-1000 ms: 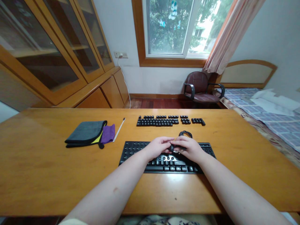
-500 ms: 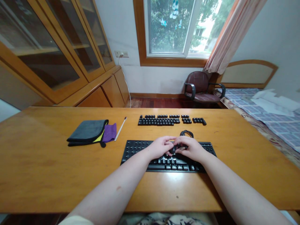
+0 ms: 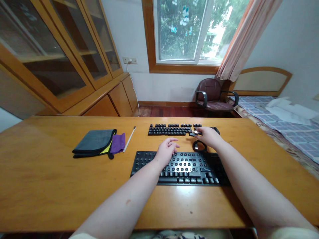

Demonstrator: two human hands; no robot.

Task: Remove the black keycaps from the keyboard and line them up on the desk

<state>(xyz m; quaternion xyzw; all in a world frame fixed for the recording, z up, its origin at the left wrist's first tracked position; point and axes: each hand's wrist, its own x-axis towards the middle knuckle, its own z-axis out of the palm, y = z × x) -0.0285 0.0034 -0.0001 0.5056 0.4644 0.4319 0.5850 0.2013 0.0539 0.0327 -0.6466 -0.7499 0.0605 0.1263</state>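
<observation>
A black keyboard lies flat on the desk, its upper rows showing bare switch stems and its lower rows still capped. Over its back edge hovers my left hand, fingers loosely apart and holding nothing. Behind the keyboard, black keycaps lie in rows. My right hand reaches to the right part of these rows. Its fingers pinch a small thing with thin metal wires, which looks like a keycap puller. A dark keycap is at its tip; whether the wires grip it I cannot tell.
A coiled black cable lies between the keyboard and the keycaps. To the left are a folded grey cloth, a purple cloth and a thin white brush. Beyond the wooden desk stands a chair.
My right hand has moved from the keyboard, away from me, to the laid-out keycaps. The left hand has let go of the small dark piece and drawn slightly back to the left, its fingers spread.
</observation>
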